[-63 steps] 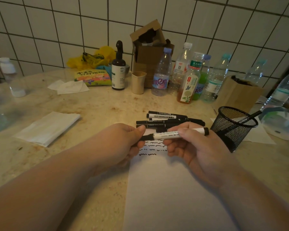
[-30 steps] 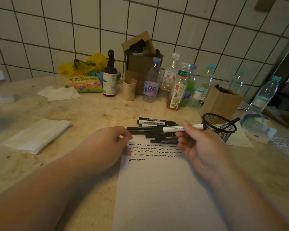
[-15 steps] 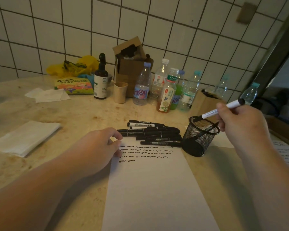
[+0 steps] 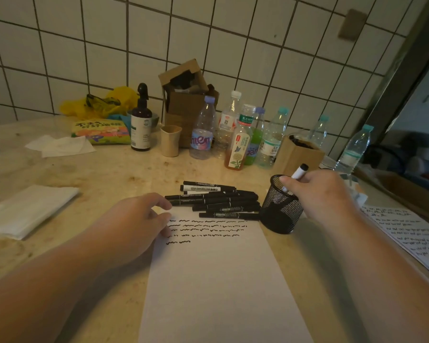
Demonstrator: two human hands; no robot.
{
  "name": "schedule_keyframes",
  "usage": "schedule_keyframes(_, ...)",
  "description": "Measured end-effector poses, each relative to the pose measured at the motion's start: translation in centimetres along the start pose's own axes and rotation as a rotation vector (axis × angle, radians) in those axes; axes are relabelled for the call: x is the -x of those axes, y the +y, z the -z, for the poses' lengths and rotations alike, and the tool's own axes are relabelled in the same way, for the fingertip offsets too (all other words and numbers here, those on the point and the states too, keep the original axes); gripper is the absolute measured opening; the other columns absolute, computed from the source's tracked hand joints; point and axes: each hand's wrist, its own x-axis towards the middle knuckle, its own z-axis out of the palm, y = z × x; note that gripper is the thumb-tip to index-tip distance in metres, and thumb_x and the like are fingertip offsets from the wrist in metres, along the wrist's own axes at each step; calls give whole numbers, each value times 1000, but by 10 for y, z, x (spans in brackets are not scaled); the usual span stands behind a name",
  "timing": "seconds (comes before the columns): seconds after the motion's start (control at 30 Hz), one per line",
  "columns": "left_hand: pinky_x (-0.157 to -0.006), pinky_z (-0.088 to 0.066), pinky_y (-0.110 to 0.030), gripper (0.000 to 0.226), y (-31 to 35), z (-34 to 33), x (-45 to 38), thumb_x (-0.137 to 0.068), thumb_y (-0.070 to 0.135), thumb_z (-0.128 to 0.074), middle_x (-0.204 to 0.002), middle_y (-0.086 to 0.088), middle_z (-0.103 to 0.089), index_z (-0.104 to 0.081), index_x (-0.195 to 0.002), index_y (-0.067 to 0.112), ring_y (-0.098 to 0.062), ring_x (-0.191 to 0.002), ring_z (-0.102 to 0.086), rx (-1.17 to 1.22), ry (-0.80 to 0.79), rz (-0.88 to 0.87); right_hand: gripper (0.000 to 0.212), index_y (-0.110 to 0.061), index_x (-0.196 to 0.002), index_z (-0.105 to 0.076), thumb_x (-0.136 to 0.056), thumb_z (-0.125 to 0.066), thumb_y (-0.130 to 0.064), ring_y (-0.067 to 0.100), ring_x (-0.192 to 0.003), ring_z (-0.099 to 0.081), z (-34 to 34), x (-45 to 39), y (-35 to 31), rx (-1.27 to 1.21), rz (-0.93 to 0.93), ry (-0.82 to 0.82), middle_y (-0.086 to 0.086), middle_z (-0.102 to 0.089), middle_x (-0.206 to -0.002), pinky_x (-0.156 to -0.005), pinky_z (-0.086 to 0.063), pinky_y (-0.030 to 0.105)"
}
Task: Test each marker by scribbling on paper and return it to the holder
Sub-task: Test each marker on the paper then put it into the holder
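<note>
Landmark: the black wire-mesh cup holder [image 4: 281,206] stands on the beige stone desk [image 4: 104,174], just off the far right corner of the white paper sheet [image 4: 216,280].
Right hand [image 4: 325,194]: fingers are pinched round a white-barrelled, black-capped marker [image 4: 298,172], tilted with its lower end inside the holder, apparently to drop it in.
Left hand [image 4: 136,224]: relaxed fingers rest on the sheet's far left corner, likely steadying it.
Untested pile of black markers [image 4: 216,200]: lies just left of the holder, within easy reach.
Scribbles [image 4: 206,230]: rows fill the sheet's far end.

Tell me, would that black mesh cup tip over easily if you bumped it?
Probably yes: the mesh cup looks light, open wire with little inside. The right hand is lowering a marker in slantwise, which could lever the rim sideways. It already appears tilted.
</note>
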Motion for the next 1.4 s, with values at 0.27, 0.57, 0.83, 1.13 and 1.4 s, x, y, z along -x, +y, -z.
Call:
schedule_keyframes(0.27,-81,-58,-38,10,-1,0,-1,-97,40,-55,-72,30,-71,-58,-106,38,-12,-73,-72,6,-1,2,47,-16,-79,-72,-88,-62,-60,19,-67,-60,2,-2,-6,221,3,-97,6,-67,-70,-53,-38,28)
schedule_keyframes(0.57,-80,-56,-35,6,1,-2,0,-97,39,-56,-71,31,-71,-61,-101,37,-9,-74,-70,-25,16,8,32,-33,-123,-64,-93,-65,-46,11,-81,-59,8,28,-20,-6,160,80,-1,-73,-101,-52,-30,20)
schedule_keyframes(0.83,-81,-57,-35,6,3,-3,0,-97,39,-55,-72,31,-71,-60,-99,38,-9,-76,-71,-23,3,13,7,-33,-95,-74,-93,-67,-31,-2,-79,-55,-37,29,-37,113,362,-244,-17,-64,-85,-63,-39,17)
schedule_keyframes(1.13,-65,-50,-21,9,2,-2,0,-96,40,-55,-74,24,-74,-60,-104,40,2,-71,-66,-25,0,-13,10,-33,-96,-70,-91,-70,-24,11,-90,-57,-78,19,-22,261,289,-319,-10,-64,-100,-71,-38,25)
schedule_keyframes(1.4,-61,-46,-20,10,3,-2,1,-96,40,-54,-77,20,-74,-60,-105,40,3,-67,-62,-31,-8,-33,15,-29,-108,-71,-96,-64,-24,11,-95,-54,-87,26,-20,270,381,-399,-10,-58,-106,-73,-36,25)
